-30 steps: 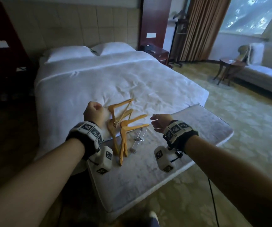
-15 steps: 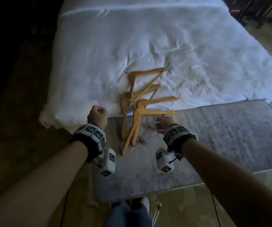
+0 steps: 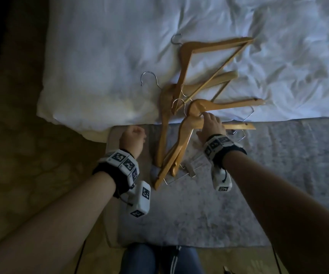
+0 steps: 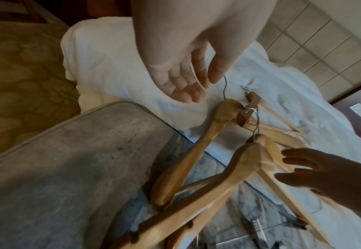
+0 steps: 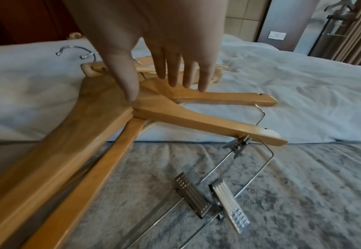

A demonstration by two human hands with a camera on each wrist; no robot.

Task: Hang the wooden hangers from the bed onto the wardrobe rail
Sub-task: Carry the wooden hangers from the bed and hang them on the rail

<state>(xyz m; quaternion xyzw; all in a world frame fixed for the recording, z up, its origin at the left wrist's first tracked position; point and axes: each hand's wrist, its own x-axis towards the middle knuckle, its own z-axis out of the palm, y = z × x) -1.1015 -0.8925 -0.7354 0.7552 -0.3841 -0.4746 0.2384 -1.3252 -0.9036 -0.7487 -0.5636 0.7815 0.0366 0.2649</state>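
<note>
Several wooden hangers (image 3: 181,133) with metal hooks lie in a loose pile, half on the white bed (image 3: 100,56) and half on the grey bench (image 3: 278,175) at its foot. My right hand (image 3: 205,123) reaches over the nearest hanger (image 5: 196,118) with straight, spread fingers. Its thumb touches the wood at the neck, and it grips nothing. My left hand (image 3: 133,133) hovers left of the pile above the bench corner. In the left wrist view the left hand (image 4: 200,86) has loosely curled fingers and holds nothing. Some hangers carry wire bars with metal clips (image 5: 228,202).
The bench runs along the bed's foot and stretches to the right. Patterned carpet (image 3: 31,155) lies to the left of the bed and bench. My legs (image 3: 159,260) stand against the bench's near edge. No wardrobe or rail is in view.
My head has tilted down and moved closer to the pile. My right hand has moved forward from beside the hangers onto the nearest hanger's neck. The left hand has barely moved.
</note>
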